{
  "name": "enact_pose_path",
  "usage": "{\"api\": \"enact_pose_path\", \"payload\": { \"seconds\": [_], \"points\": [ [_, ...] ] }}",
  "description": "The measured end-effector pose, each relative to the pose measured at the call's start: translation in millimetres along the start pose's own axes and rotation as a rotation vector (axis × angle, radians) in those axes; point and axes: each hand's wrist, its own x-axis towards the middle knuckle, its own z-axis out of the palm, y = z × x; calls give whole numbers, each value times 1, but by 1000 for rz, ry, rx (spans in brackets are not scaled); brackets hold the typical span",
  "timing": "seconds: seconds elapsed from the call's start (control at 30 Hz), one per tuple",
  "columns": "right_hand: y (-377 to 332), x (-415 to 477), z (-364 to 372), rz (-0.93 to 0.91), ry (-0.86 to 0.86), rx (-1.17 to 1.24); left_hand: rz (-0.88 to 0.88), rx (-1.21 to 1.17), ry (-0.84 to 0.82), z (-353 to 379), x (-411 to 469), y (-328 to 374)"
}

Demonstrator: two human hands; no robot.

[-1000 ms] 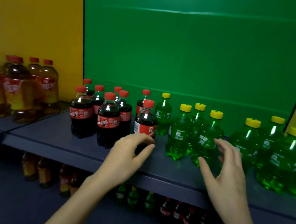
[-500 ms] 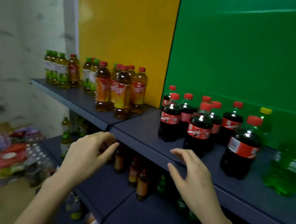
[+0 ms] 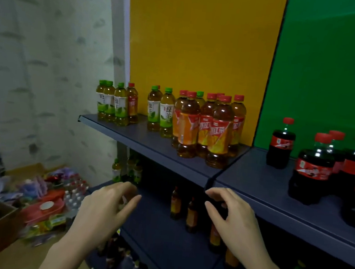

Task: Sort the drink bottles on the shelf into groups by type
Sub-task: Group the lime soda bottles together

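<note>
Left hand (image 3: 104, 209), right hand (image 3: 236, 223): fingers loosely curled, holding nothing, below shelf (image 3: 159, 152) front edge. Tea bottles (image 3: 219, 134) and cola bottles (image 3: 313, 167) well apart.

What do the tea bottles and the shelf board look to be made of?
Tea bottles: probably clear glossy plastic; the amber drink shows through and highlights glint on the shoulders. Shelf board: dark blue, matte, possibly painted metal, given its thin folded front lip; not certain.
</note>
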Motion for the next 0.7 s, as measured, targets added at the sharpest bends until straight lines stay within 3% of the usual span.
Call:
{"api": "enact_pose_path", "payload": {
  "seconds": [0.37, 0.7],
  "points": [
    [-34, 79, 71, -7, 63, 48, 65, -75, 4, 28, 69, -71],
    [-42, 207, 156, -61, 92, 81, 120, -124, -2, 67, 175, -153]
  ]
}}
